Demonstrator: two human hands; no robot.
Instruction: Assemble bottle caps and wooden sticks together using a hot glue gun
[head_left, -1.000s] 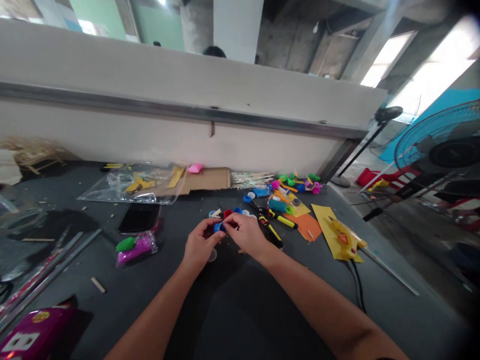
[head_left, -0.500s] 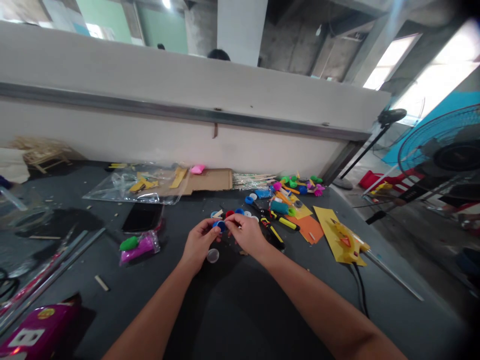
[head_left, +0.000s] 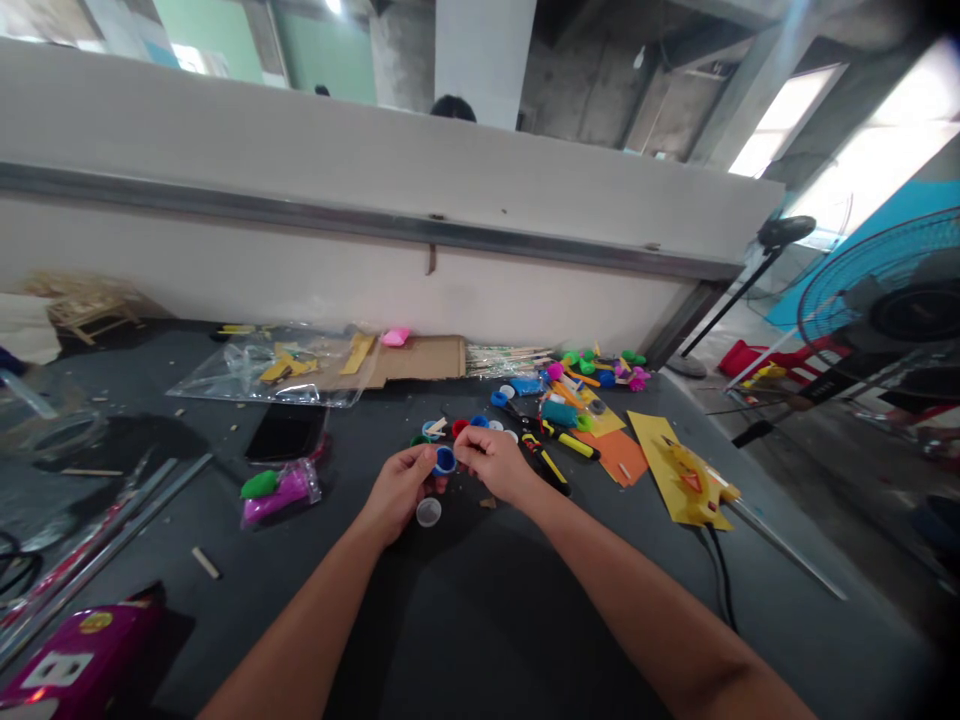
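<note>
A small blue paint pot (head_left: 445, 461) is pinched in my left hand (head_left: 403, 488), its open mouth tipped toward me. Just right of its rim is my right hand (head_left: 491, 461), thumb and fingers pressed together; whatever they hold, if anything, is too small to name. On the table below the pot sits a small clear round lid (head_left: 428, 513). Behind my hands stand more little pots, among them a red one (head_left: 460, 427) and a blue one (head_left: 478, 423), with a pale wooden piece (head_left: 436, 428) lying over another.
To the right lie yellow-and-black pliers (head_left: 546, 460), orange paper (head_left: 619, 455) and a yellow glue gun (head_left: 697, 480) with its cord. A phone (head_left: 286, 434), a purple packet (head_left: 277, 498) and a plastic bag (head_left: 270, 370) are on the left. A fan (head_left: 892, 300) stands beyond the table.
The pot in my left hand has tilted so more of its inside shows. My right hand has drawn slightly away from its rim.
</note>
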